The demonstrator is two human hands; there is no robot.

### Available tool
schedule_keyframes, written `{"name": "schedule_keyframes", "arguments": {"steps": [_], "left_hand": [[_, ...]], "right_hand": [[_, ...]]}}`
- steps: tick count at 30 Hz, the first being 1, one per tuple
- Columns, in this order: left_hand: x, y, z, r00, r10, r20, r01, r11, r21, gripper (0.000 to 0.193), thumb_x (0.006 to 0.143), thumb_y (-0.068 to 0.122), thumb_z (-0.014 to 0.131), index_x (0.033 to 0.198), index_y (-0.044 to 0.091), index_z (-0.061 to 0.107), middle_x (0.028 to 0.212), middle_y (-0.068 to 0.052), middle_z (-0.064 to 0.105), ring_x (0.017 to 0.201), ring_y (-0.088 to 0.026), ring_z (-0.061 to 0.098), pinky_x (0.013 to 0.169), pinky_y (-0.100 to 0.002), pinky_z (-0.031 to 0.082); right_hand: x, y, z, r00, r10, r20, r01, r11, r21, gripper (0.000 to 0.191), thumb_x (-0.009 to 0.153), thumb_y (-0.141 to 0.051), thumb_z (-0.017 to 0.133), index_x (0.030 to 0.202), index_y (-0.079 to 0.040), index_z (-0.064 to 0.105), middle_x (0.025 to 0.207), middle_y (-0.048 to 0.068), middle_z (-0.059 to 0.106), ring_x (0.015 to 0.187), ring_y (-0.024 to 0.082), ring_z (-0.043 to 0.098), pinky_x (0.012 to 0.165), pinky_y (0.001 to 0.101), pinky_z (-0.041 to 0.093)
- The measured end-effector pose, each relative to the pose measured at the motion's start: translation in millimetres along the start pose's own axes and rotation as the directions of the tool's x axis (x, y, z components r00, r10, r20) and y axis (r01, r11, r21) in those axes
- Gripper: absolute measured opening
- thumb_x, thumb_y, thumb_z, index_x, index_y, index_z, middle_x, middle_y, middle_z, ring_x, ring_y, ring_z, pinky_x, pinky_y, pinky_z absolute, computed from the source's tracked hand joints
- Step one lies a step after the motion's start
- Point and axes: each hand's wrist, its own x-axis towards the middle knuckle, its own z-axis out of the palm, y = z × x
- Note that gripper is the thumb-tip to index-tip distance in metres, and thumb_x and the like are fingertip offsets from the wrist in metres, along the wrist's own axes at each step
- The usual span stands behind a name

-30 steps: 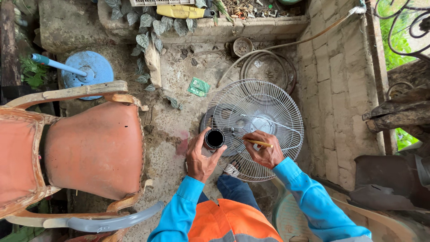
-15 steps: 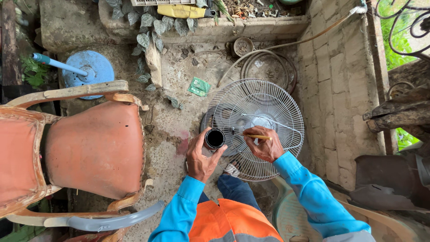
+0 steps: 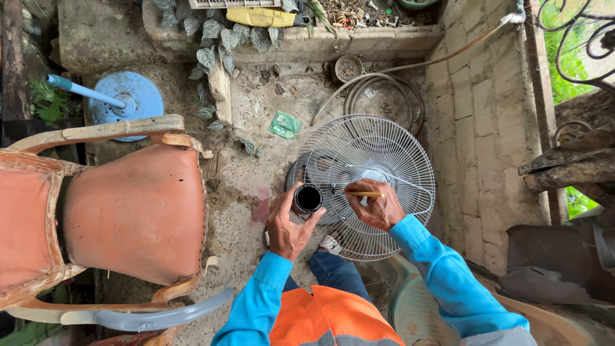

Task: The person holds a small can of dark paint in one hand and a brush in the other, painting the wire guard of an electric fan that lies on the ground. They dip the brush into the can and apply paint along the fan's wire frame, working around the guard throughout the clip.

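Note:
A round white wire fan guard [image 3: 378, 160] stands tilted on the concrete ground in front of me. My left hand [image 3: 288, 227] grips a small black round can [image 3: 308, 198] at the guard's left edge. My right hand [image 3: 379, 208] holds a thin yellow-handled brush [image 3: 362, 194] level, its tip pointing left toward the can, over the lower middle of the guard. Both arms wear bright blue sleeves, and an orange vest shows below.
An orange upholstered armchair [image 3: 122, 211] with a worn wooden frame fills the left. A blue round stand base with a pole [image 3: 128, 99] lies at the upper left. Coiled hose [image 3: 384, 96] lies behind the guard. A block wall [image 3: 487, 128] rises on the right.
My right hand has shifted slightly up and left over the guard with the brush, bringing its tip nearer the can. My left hand and the can stay put.

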Motion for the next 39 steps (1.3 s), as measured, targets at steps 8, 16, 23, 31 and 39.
{"name": "schedule_keyframes", "arguments": {"steps": [8, 16, 23, 31, 39], "left_hand": [[3.9, -0.7, 0.9, 1.0, 0.016, -0.001, -0.016, 1.0, 0.001, 0.071, 0.078, 0.027, 0.091, 0.138, 0.004, 0.06, 0.122, -0.016, 0.069, 0.114, -0.033, 0.068, 0.094, -0.042, 0.058], [5.2, 0.0, -1.5, 1.0, 0.026, -0.008, -0.026, 0.999, 0.034, 0.071, 0.077, 0.027, 0.092, 0.137, 0.004, 0.062, 0.119, -0.016, 0.07, 0.109, -0.032, 0.068, 0.091, -0.043, 0.057], [5.2, 2.4, 1.7, 1.0, -0.012, 0.014, 0.012, 1.0, 0.0, 0.071, 0.077, 0.027, 0.092, 0.137, 0.005, 0.061, 0.116, -0.014, 0.07, 0.102, -0.029, 0.068, 0.088, -0.041, 0.057], [4.8, 1.5, 0.6, 1.0, 0.009, 0.011, -0.009, 1.0, 0.021, 0.071, 0.077, 0.027, 0.091, 0.137, 0.005, 0.062, 0.115, -0.013, 0.071, 0.103, -0.029, 0.068, 0.089, -0.042, 0.057], [5.2, -0.6, -1.3, 0.999, 0.034, -0.014, -0.034, 0.999, 0.015, 0.071, 0.077, 0.027, 0.092, 0.137, 0.004, 0.062, 0.121, -0.016, 0.07, 0.112, -0.033, 0.067, 0.093, -0.043, 0.056]], "right_hand": [[2.0, 2.0, -5.1, 0.998, 0.064, 0.013, -0.065, 0.997, 0.035, 0.017, 0.086, -0.013, 0.074, 0.099, -0.003, 0.078, 0.088, 0.012, 0.077, 0.071, 0.025, 0.076, 0.058, 0.0357, 0.06], [-10.1, 9.1, 3.9, 0.989, 0.141, -0.046, -0.137, 0.987, 0.086, 0.018, 0.085, -0.014, 0.076, 0.099, -0.003, 0.078, 0.084, 0.012, 0.078, 0.067, 0.022, 0.075, 0.057, 0.0337, 0.059], [-16.1, 14.0, 10.5, 0.988, 0.138, -0.072, -0.125, 0.98, 0.157, 0.018, 0.089, -0.014, 0.074, 0.104, -0.004, 0.076, 0.086, 0.011, 0.079, 0.068, 0.018, 0.076, 0.056, 0.0307, 0.061], [-19.4, 10.6, 7.9, 0.981, 0.172, -0.095, -0.165, 0.984, 0.073, 0.019, 0.087, -0.015, 0.075, 0.102, -0.003, 0.077, 0.085, 0.011, 0.079, 0.064, 0.022, 0.074, 0.054, 0.0335, 0.058], [-14.2, 0.7, 6.1, 0.985, 0.158, -0.074, -0.154, 0.986, 0.058, 0.018, 0.087, -0.015, 0.076, 0.101, -0.003, 0.077, 0.085, 0.012, 0.079, 0.065, 0.023, 0.075, 0.056, 0.0344, 0.059]]}}
